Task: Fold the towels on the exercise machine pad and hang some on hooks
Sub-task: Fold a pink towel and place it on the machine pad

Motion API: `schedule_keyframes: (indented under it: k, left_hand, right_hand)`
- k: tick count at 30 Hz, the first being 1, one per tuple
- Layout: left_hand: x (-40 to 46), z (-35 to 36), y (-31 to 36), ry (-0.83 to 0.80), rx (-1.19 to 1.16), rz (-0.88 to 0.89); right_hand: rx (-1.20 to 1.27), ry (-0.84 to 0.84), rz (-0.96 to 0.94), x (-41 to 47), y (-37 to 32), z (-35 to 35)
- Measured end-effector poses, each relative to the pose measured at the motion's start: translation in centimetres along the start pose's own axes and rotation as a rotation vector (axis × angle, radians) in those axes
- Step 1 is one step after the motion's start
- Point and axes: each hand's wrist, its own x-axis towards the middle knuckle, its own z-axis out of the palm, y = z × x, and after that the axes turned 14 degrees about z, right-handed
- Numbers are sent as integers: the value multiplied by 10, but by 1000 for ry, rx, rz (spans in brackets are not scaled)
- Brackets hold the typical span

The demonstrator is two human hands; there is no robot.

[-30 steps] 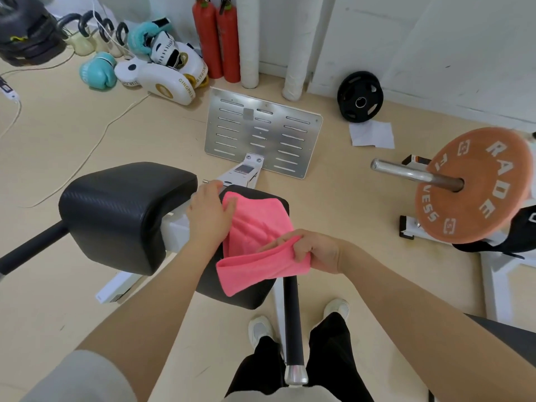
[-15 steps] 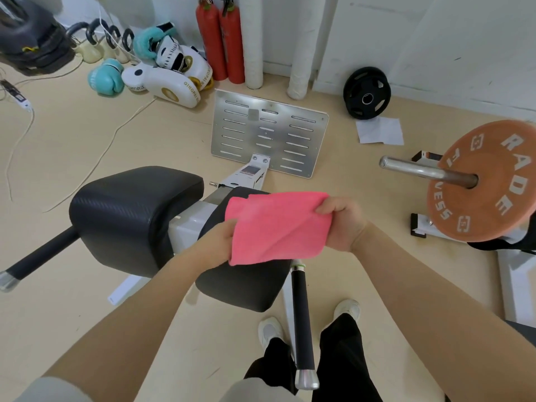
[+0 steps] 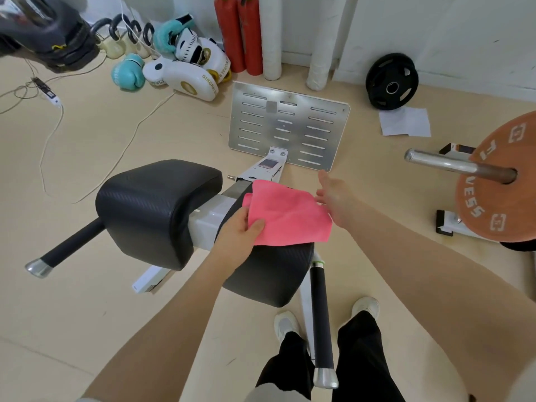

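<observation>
A pink towel [image 3: 285, 214], folded into a rough square, lies spread on the nearer black pad [image 3: 269, 271] of the exercise machine. My left hand [image 3: 242, 232] pinches the towel's near left corner between thumb and fingers. My right hand [image 3: 333, 198] is beside the towel's right edge with its fingers straight, touching the edge or just off it, and holds nothing. A second black pad [image 3: 156, 207] sits to the left, bare. No hooks are in view.
The machine's metal footplate [image 3: 287, 126] stands ahead. An orange weight plate on a steel bar [image 3: 493, 181] juts in at right. A black handle bar [image 3: 320, 317] runs between my feet. Boxing gloves and pads [image 3: 179, 71], fire extinguishers [image 3: 239, 30] and cables line the far floor.
The towel was lifted and opened between both hands, then laid flat on the pad. My right hand has let go of its right edge and opened; my left hand keeps its corner.
</observation>
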Motion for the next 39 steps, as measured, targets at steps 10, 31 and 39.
schedule_keyframes:
  k: [10,31,39]
  left_hand:
    - [-9,37,2,410,468,-45]
    - [12,129,165,-207,228,610]
    - [38,234,263,-227,289,631]
  right_hand:
    - [-183,-72,-75,-27,54,-7]
    - [-666,-84,-566,-90,8,-183]
    - [-661,-146,-643,-98,-17,-332]
